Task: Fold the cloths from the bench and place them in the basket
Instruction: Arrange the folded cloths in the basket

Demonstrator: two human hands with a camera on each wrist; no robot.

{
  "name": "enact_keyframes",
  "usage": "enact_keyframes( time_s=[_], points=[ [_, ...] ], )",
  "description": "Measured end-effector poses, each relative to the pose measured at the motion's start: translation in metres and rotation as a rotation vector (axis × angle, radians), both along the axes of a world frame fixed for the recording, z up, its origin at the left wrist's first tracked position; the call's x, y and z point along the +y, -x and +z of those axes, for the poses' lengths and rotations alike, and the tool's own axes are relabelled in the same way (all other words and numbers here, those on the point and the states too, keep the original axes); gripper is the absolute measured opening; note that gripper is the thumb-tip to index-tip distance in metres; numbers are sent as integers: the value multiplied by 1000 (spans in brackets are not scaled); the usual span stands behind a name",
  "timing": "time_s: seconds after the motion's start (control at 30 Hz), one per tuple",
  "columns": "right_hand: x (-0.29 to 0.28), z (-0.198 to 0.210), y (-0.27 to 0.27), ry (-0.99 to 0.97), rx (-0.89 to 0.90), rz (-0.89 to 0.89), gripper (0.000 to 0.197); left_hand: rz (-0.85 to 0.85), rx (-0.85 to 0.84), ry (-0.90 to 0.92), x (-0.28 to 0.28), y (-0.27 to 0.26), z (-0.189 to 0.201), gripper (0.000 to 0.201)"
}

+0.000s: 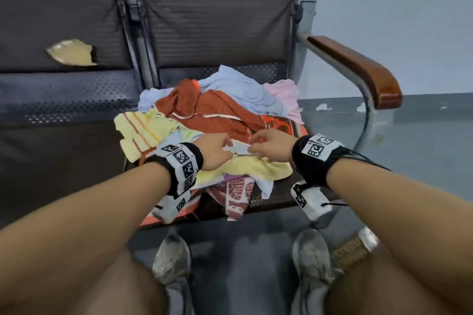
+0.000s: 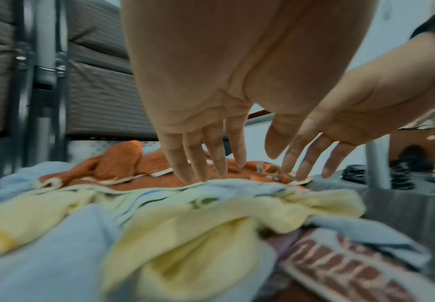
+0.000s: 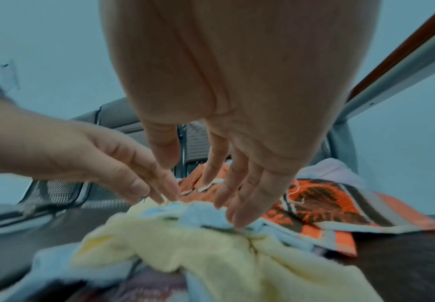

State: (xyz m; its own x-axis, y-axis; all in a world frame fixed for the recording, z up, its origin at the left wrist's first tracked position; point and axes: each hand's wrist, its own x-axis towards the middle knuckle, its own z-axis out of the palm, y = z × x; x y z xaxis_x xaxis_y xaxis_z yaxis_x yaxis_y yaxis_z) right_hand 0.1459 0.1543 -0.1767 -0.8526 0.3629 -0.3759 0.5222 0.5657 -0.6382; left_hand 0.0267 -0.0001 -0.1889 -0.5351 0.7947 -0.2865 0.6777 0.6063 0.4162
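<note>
Multicoloured terry cloths [image 1: 220, 120], crumpled heap

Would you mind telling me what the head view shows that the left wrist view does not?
Only the head view shows the shoes, the torn backrest patch and the pink cloth. Only the left wrist view shows both palms from below, fingers straight. Both show the left hand and right hand reaching onto the cloth pile, with the rust cloth and yellow cloth.

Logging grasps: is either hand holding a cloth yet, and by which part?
Neither. The left hand and right hand reach with straight fingers onto the light blue cloth's top edge.
</note>
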Motion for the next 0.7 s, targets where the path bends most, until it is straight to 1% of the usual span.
enact_keyframes(
  time_s=[0.07,0.13,0.2,0.3,0.37,0.43,0.5,0.57,0.6,0.67,0.7],
  points=[
    [-7,-16,13,-143,-47,92,48,5,37,73,-7,11,-13,56],
    [-9,-30,25,-240,-55,142,55,-11,84,130,-8,16,-26,61],
    [-5,-41,40,-374,-16,172,60,-41,126,156,-4,19,-38,59],
    [9,-48,65,-579,47,110,64,-29,139,163,7,24,-41,49],
    [18,-50,76,-659,12,122,60,-26,153,160,13,27,-39,42],
    [27,-53,85,-652,-7,198,44,-26,172,150,17,32,-37,37],
    [33,-53,88,-645,38,205,29,4,162,125,19,38,-36,35],
    [34,-50,90,-640,89,171,26,48,158,76,20,42,-35,40],
    [33,-48,91,-627,131,151,26,69,174,40,21,43,-35,45],
    [29,-40,87,-546,280,105,27,125,219,-36,22,45,-35,60],
    [28,-34,83,-474,367,87,29,148,238,-63,23,47,-34,65]
  ],
)
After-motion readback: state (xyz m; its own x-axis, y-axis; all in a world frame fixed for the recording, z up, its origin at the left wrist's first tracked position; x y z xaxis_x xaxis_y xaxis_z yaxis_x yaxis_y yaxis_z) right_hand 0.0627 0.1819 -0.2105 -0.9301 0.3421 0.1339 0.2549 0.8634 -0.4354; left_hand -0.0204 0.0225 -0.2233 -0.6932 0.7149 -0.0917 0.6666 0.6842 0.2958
